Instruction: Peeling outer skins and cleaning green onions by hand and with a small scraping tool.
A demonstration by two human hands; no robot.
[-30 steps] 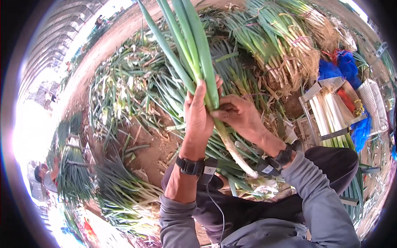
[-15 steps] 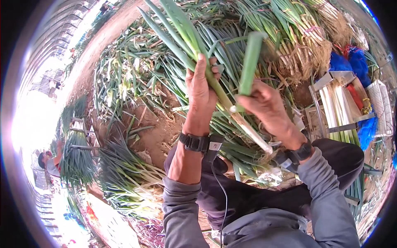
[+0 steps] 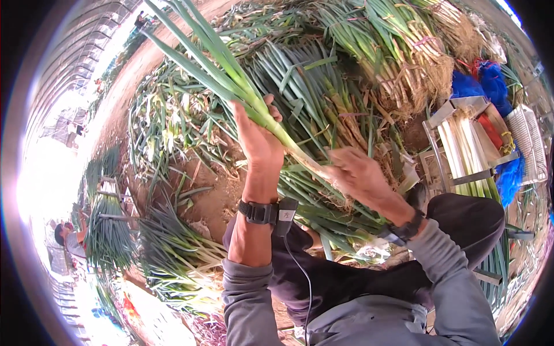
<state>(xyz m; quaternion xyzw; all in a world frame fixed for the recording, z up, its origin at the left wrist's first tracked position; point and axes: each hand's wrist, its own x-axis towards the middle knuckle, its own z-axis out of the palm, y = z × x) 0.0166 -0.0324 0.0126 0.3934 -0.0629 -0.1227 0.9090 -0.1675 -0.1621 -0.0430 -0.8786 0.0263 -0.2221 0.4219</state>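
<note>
My left hand [image 3: 261, 138] is closed around one long green onion [image 3: 222, 72]. Its green leaves fan out to the upper left, and its pale stalk slants down to the right. At the stalk's lower end is my right hand [image 3: 363, 179], its fingers curled and smeared by motion. That hand covers the root end, so whether it grips the stalk is unclear. Beneath both hands lies a heap of loose green onions [image 3: 309, 86], leaves mostly away from me.
Tied bundles of green onions [image 3: 427, 69] with roots lie at the far right. A metal-framed rack [image 3: 441, 153] holds white stalks beside blue netting [image 3: 496, 83] and a white basket [image 3: 526, 144]. More onions [image 3: 173, 245] lie at left. A person [image 3: 72, 237] is at the far left.
The wide green leaf strip that was in my right hand is gone from it. That hand has come down onto the lower stalk. My left hand and the onion have shifted left and slightly down.
</note>
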